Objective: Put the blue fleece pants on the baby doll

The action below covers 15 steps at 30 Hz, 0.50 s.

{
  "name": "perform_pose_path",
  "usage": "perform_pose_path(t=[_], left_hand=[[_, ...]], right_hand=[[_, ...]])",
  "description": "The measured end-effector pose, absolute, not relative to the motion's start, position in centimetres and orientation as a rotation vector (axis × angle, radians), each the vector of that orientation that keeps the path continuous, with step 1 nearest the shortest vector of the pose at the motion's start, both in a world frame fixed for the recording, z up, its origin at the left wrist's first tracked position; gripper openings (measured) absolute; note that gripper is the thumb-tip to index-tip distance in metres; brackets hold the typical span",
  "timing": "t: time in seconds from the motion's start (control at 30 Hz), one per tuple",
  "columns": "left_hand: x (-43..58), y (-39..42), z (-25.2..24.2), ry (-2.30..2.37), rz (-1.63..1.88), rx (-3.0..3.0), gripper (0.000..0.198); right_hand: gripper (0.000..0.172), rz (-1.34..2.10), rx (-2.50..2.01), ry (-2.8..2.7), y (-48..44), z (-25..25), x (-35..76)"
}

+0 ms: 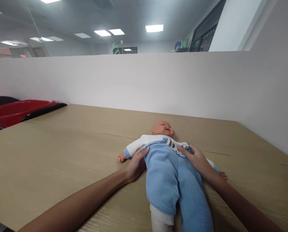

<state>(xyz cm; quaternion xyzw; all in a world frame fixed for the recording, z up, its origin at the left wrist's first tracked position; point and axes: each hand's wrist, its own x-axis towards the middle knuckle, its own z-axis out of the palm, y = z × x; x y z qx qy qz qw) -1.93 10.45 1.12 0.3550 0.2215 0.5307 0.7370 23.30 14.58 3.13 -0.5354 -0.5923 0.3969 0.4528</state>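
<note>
A baby doll (pixel 163 129) lies on its back on the wooden tabletop, head away from me and arms spread. It wears a white top (pixel 147 139) with blue cuffs and blue fleece trousers (pixel 162 170). White cloth (pixel 159 216) shows below the left trouser leg. My left hand (pixel 138 164) grips the doll's side at the waistband, thumb on top and the other fingers mostly hidden underneath. On the opposite side, my right hand (pixel 194 158) holds the waist, its thumb resting near the printed front of the top. Its other fingers are largely out of sight.
The wooden tabletop (pixel 62 154) has thin seams across it. A white partition (pixel 134 83) rises along its back and right, with glass above. At the far left sits a red plastic tub-like thing (pixel 20 108) with black edging.
</note>
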Motion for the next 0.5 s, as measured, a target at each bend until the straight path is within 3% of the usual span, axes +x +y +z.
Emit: perform_pose_path(t=[0.3,0.5], left_hand=[[-1.7,9.3,0.9,0.792,1.531,0.903,0.031],[-1.9,8.7,0.1,0.903,1.832,1.380,0.015]], right_hand=[[0.034,0.482,-1.280,-1.647,15.8,6.7,20.3],[0.019,0.512,-1.096,-2.307,20.3,10.7,13.2]])
